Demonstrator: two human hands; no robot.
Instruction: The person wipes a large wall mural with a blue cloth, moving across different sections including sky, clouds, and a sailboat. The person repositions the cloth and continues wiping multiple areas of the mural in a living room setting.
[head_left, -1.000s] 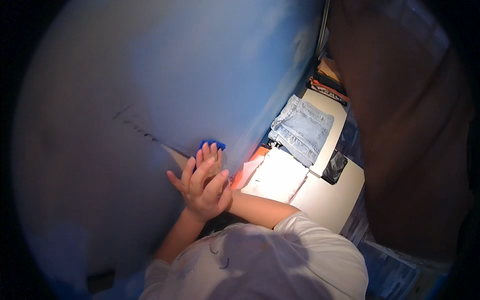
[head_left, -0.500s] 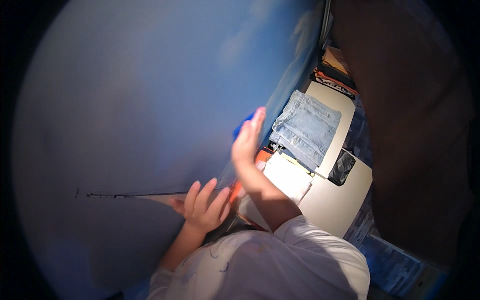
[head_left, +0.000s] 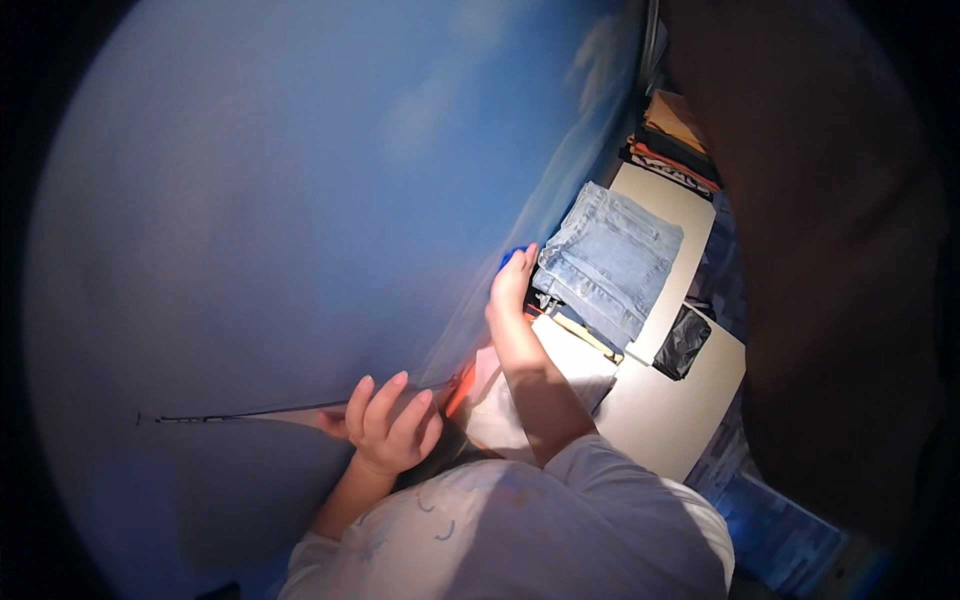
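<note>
A large smooth surface [head_left: 260, 200], printed with blue sky and pale clouds, fills the left and middle. My right hand [head_left: 512, 285] is against or close to its right-hand part, beside the folded light-blue jeans [head_left: 620, 265]. Between hand and surface, a bit of a bright blue cloth-like item [head_left: 512, 256] shows; the hand hides most of it. Lower left of that, my left hand [head_left: 392, 428] is open and holds nothing that I can see. Its fingers point up and spread apart near the surface, by a dark printed line; whether they touch it I cannot tell.
The jeans lie on a pale tabletop [head_left: 668, 415], with white folded cloth [head_left: 575, 360] and a black plastic packet [head_left: 684, 342] nearby. Farther back stands a stack of folded clothes [head_left: 672, 140]. A big dark brown shape [head_left: 830, 260] blocks the right side.
My right hand, with the blue item, has moved a little down and right, closer to the jeans. My left hand has shifted slightly left and down.
</note>
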